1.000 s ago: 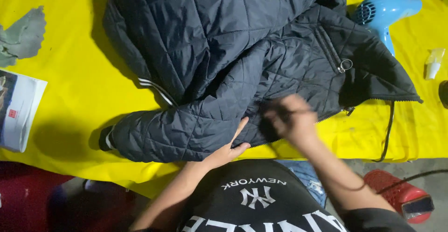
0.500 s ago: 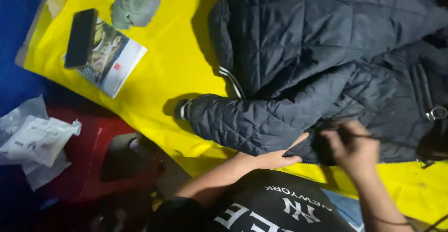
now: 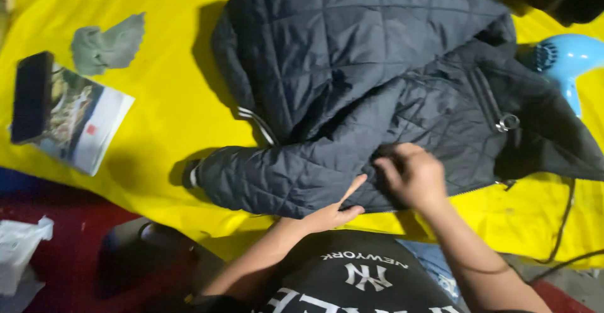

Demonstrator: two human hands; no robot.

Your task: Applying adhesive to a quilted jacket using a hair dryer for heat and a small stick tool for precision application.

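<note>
A dark navy quilted jacket (image 3: pixel 377 67) lies spread on a yellow cloth (image 3: pixel 170 105). One sleeve (image 3: pixel 270 174) stretches out to the left along the near edge. My left hand (image 3: pixel 333 212) rests flat on the jacket's lower edge, fingers extended and holding nothing. Just to its right, my right hand (image 3: pixel 412 174) has its fingers curled and pinched on the jacket fabric near the hem. I cannot tell whether something small is held between those fingers. A metal zip ring (image 3: pixel 507 123) shows on the jacket to the right of that hand.
A blue hair dryer (image 3: pixel 569 61) lies at the right, with a dark cord (image 3: pixel 562 225) trailing off the cloth. At the left are a booklet (image 3: pixel 88 127), a black flat object (image 3: pixel 30 96) on it and a grey-green rag (image 3: pixel 107 45). White crumpled plastic (image 3: pixel 19 250) lies on the red floor.
The view swung left and then part of the way back. Both hands stayed at the jacket's lower edge; my right hand has settled lower onto the fabric.
</note>
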